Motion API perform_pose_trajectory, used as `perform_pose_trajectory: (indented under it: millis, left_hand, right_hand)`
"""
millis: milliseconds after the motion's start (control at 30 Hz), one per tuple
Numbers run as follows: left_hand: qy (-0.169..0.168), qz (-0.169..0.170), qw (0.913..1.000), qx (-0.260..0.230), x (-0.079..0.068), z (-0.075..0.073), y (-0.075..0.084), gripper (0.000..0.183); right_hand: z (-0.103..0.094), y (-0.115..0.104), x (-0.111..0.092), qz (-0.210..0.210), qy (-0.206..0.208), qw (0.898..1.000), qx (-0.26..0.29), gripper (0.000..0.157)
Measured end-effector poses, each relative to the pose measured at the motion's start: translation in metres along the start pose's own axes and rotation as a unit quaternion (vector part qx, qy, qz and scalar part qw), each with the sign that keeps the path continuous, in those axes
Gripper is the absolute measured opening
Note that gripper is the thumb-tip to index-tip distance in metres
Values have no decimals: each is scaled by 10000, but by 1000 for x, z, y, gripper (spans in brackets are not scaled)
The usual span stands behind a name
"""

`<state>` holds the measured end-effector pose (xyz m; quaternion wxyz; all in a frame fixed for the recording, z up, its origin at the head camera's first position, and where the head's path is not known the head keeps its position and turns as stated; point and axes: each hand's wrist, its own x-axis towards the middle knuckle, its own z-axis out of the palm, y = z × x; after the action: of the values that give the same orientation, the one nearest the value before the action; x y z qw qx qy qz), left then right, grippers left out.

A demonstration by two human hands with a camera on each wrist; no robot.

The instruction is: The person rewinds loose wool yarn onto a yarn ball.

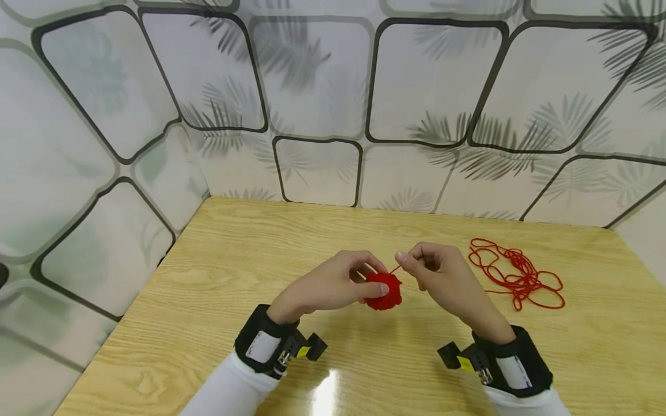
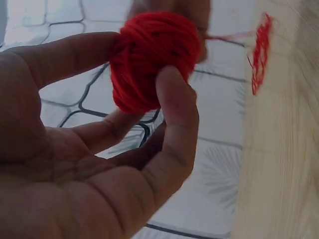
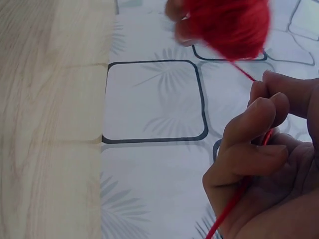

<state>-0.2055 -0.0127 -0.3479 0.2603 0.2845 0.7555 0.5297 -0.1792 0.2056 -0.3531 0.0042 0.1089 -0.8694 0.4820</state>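
Observation:
A small ball of red yarn [image 1: 384,293] is held in my left hand [image 1: 333,284], above the table. In the left wrist view, thumb and a fingertip pinch the wound yarn ball [image 2: 149,59] from two sides. My right hand [image 1: 447,283], just to the right, pinches a strand of red yarn between thumb and forefinger. A short length of that strand [image 3: 243,70] runs from the ball to the pinch in the right wrist view. From there the yarn [image 3: 224,215] passes through the curled fingers and out below the palm.
A loose tangle of red yarn [image 1: 522,280] lies on the wooden table [image 1: 250,242] to the right, with a strand leading toward my right hand. A patterned wall covering [image 1: 317,170] rises behind the table and along its left side. Both wrists wear black straps with small cameras.

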Motion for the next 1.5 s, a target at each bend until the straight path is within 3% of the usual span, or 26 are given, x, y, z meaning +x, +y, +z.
perform_pose_trajectory:
  millis: [100,233,433,633,767,867,1100,1300,1500]
  left_hand:
    - [508,-149,9980,339,2,1,-3,30]
    - [1304,-226,9911,169,6,1,-8,33]
    - [2200,-49,9733,-649,13,-1,-14,38]
    - [2482,187,9494,-1915,16,-3,-13,40]
    - [2269,317,9286,-2919,15,-6,-10,41]
    - [2017,252,9188,-3384,13,-8,-7,44]
    - [1311,177,9142,-3830,9,-11,-3,48]
    - [450,296,9236,-3795,5,-11,0,42]
    - [-374,277,9548,-2936,0,-7,3,36]
  right_hand:
    - [1,-5,-2,-171,-31,9998,-20,30]
    - [5,-9,-4,-503,-176,9985,104,25]
    - [13,-14,-6,-748,-520,9952,362,22]
    - [18,-17,-7,-840,-753,9927,418,23]
    - [22,-16,-6,-904,-924,9907,423,22]
    - [23,-13,-5,-860,-1099,9894,403,22]
    - [23,-4,-1,-774,-1196,9893,300,23]
    - [17,4,2,-771,-1029,9916,159,19]
    - [8,6,2,-612,-492,9969,21,12]
